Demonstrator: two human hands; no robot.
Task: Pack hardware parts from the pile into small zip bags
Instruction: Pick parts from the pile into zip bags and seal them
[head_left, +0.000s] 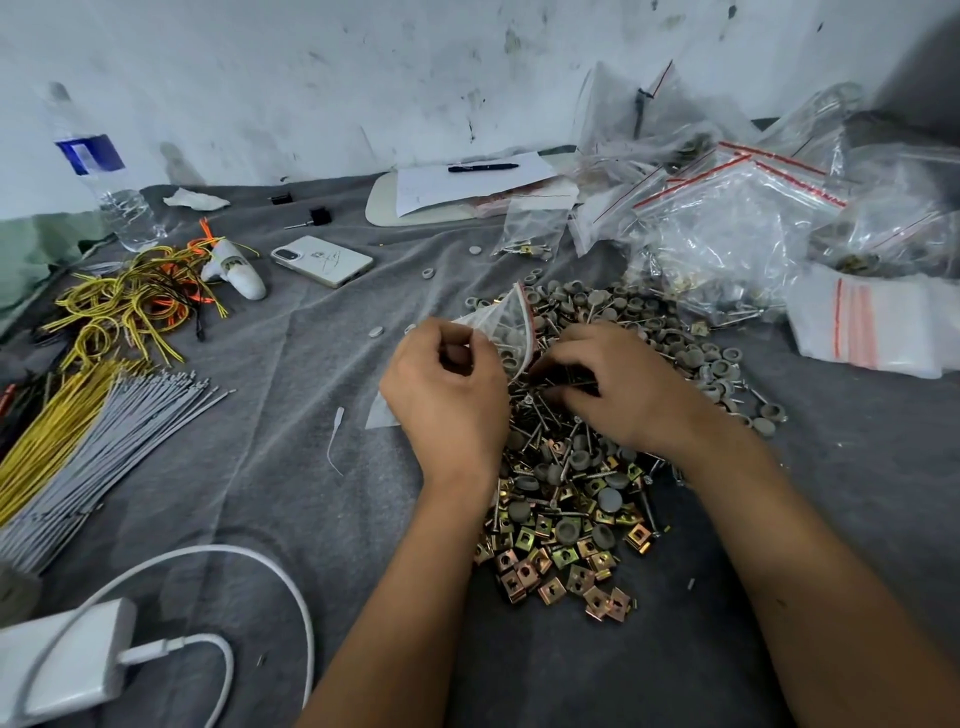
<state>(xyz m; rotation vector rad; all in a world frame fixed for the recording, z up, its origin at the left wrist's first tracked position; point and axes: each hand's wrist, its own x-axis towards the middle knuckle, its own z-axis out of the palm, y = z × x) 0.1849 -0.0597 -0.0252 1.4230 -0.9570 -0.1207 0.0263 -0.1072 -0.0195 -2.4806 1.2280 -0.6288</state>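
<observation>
Left hand pinches small zip bag, mouth open twd 3 o'clock. Right hand, fingers curled, grips screws at bag mouth. Parts pile on counter under both hands, spreading to 6 o'clock.

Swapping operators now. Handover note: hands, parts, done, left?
Left hand holds a small zip bag open at the pile's far-left edge; grey caps already inside.
Right hand pinches screws on the pile.
Pile holds screws, grey caps and brass clips.
Filled bags lie at the far right, empty bags beside them.
Left: finish and seal this bag; most of the pile remains.
</observation>
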